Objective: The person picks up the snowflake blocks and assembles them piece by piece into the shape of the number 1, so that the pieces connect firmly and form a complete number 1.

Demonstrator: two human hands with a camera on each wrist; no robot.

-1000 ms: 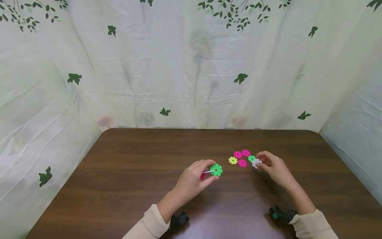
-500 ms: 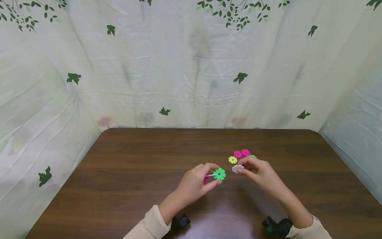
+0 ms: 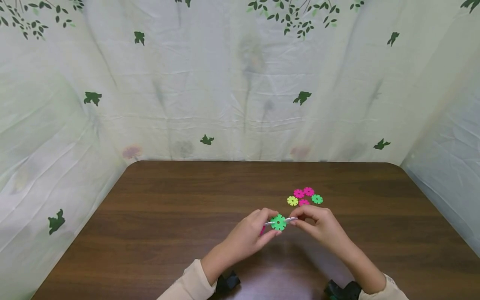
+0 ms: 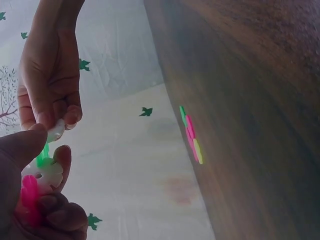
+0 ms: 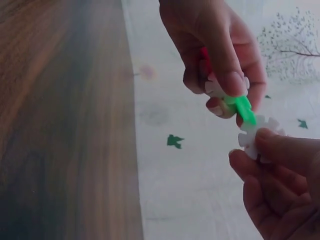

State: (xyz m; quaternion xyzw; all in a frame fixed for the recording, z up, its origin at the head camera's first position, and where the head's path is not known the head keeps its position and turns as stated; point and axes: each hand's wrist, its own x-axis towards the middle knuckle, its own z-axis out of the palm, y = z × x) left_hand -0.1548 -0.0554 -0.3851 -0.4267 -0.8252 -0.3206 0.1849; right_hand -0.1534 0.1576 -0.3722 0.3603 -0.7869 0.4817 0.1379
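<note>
My left hand [image 3: 241, 233] holds a short chain of notched plastic snowflake discs above the table. In it are a pink disc [image 4: 30, 197], a white disc [image 4: 51, 175] and a green disc [image 3: 278, 222] at the outer end, facing the head view. Between thumb and fingertips, my right hand [image 3: 324, 228] pinches another white disc [image 5: 247, 142]. Seen edge-on in the head view, that disc meets the green one at its right rim. Whether their notches interlock I cannot tell. Left-hand fingers partly cover the pink disc.
Behind the hands, loose discs lie flat on the brown table [image 3: 180, 208]: a yellow disc [image 3: 292, 201], a green disc [image 3: 316, 199] and several pink ones [image 3: 308, 191]. A pale curtain [image 3: 225, 104] with leaf prints hangs beyond the far table edge.
My right hand has lifted the white disc away from the loose discs and brought it left to the green disc. My left hand has shifted slightly right and nearer with its chain.
</note>
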